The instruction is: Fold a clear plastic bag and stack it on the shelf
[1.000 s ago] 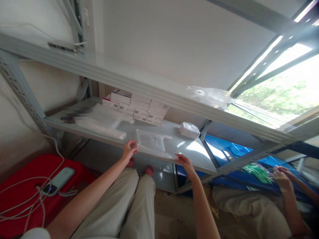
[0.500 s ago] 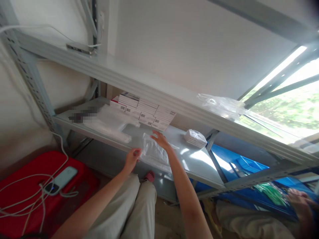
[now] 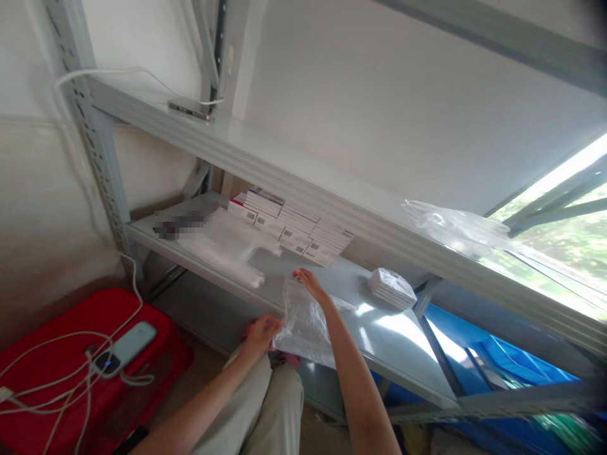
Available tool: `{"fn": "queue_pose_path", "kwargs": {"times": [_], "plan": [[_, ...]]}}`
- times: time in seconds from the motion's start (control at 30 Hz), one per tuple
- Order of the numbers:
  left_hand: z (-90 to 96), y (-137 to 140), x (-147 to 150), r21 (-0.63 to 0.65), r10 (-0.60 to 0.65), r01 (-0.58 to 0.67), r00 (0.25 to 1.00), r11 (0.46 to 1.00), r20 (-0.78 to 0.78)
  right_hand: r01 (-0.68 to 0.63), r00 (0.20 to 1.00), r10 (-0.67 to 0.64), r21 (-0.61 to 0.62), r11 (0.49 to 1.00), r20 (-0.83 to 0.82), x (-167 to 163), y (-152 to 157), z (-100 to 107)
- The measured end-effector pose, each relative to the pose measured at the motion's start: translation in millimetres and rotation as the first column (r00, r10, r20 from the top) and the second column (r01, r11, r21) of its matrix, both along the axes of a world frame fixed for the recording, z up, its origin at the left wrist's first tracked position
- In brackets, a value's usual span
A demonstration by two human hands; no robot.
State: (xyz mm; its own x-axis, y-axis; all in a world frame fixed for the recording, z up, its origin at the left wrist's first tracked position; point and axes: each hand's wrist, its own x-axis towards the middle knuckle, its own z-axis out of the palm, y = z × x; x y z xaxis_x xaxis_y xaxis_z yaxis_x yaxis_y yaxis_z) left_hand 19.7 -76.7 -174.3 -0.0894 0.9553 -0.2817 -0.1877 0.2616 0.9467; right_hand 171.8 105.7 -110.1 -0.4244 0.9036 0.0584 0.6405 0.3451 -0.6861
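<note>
Holding a clear plastic bag [image 3: 303,325] with both hands at the front edge of the grey metal shelf [image 3: 379,335], so that's where the action is. My left hand [image 3: 262,333] sits at about 6 o'clock in the view, fingers pinched shut on the bag's lower left corner, just off the shelf lip. My right hand [image 3: 309,282] is a bit further in, around 12 o'clock from the left one, fingers closed on the bag's top edge. The bag hangs crumpled between them, partly lying on the shelf and partly drooping over the front.

Further back, at roughly 11 o'clock from the bag, there's a stack of white boxes [image 3: 294,226] with barcode labels against the back. A flat pile of clear bags [image 3: 227,243] lies at 10 o'clock, and a small wrapped white pack [image 3: 391,287] sits at 3 o'clock. Down at 8 o'clock, a red crate [image 3: 57,373] carries a pale phone [image 3: 126,347] and white cables [image 3: 42,373].
</note>
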Motion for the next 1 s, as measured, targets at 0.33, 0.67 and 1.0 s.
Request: {"fn": "queue_pose_path", "kwargs": {"times": [0.33, 0.67, 1.0], "plan": [[-14.4, -12.9, -6.8, 0.118, 0.085, -0.098, 0.991, 0.988, 0.107, 0.096, 0.99, -0.111, 0.172, 0.98, 0.084, 4.4, -13.1, -13.7], [-8.0, -23.3, -16.4, 0.166, 0.242, -0.243, 0.97, 0.956, 0.028, 0.114, 0.984, -0.14, 0.208, 0.971, 0.112, -6.2, -20.2, -7.9], [20.0, 4.1, -35.7, 0.314, 0.028, 0.061, 0.962, 0.947, -0.27, -0.053, 0.995, 0.058, 0.061, 0.997, -0.086, -11.6, -29.0, 4.7]]}}
